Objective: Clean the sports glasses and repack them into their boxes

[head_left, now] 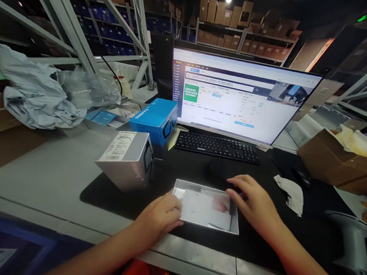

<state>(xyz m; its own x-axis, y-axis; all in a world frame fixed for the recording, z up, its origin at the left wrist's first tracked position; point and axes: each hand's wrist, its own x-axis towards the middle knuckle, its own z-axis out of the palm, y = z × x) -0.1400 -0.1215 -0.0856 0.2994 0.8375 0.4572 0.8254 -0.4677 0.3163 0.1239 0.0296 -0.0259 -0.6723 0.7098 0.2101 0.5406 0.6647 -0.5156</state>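
A shallow white box (pixel 235 222) without a lid lies on the black desk mat (pixel 106 195). Inside it are pale, flat contents (pixel 196 208), partly glossy, that I cannot identify. My left hand (pixel 162 212) is closed around the box's left end, with its fingertips at the rim. At the upper right corner, my right hand (pixel 252 198) has its fingers apart and holds nothing; whether a fingertip touches the rim I cannot tell. A grey carton (pixel 126 163) with a label on top stands beyond my left hand, in front of a blue carton (pixel 156 119).
A keyboard (pixel 216 146) lies below a lit monitor (pixel 228 103). To the right are a mouse (pixel 301 176), a white cloth-like piece (pixel 289 194), a handheld scanner (pixel 355 241) and an open cardboard box (pixel 339 162). Crumpled plastic bags (pixel 38 93) sit at the left.
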